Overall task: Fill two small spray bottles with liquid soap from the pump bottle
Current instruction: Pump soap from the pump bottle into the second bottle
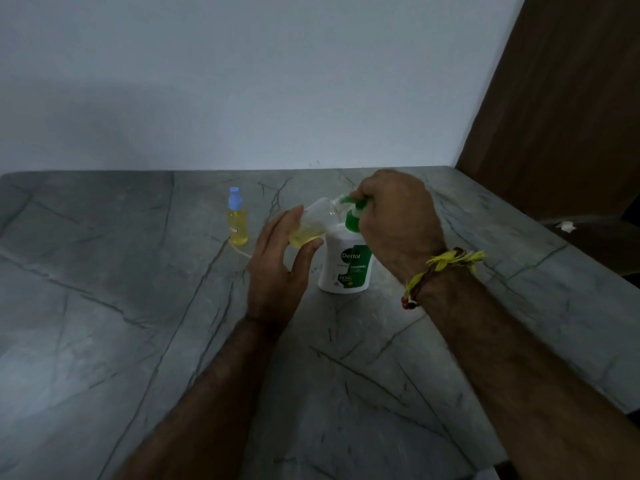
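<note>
While the right hand [398, 220] covers the green pump head [356, 211] of the Dettol pump bottle [346, 265], its fingers are curled down over the top and the fingertips themselves are hidden behind the knuckles; whether the pump is depressed cannot be determined. The bottle stands upright on the grey veined stone table [138, 306], label facing the camera. The left hand [280, 258] grips an uncapped small spray bottle [311, 223] between thumb and fingers, tilted so its open neck meets the pump nozzle. Yellow liquid lies in its lower part; the exact level is hard to read through the clear plastic and the dim light. The contact between neck and nozzle is partly masked by the right hand.

A second small spray bottle [237, 220], capped in blue [235, 199] and holding yellow liquid, stands upright to the left, apart from both hands. A pale thin line [239, 250] runs from its base across the table; its nature cannot be made out. A yellow thread wristband [440, 268] circles the right wrist. A small white object [566, 226] at the far right is too blurred to identify.
</note>
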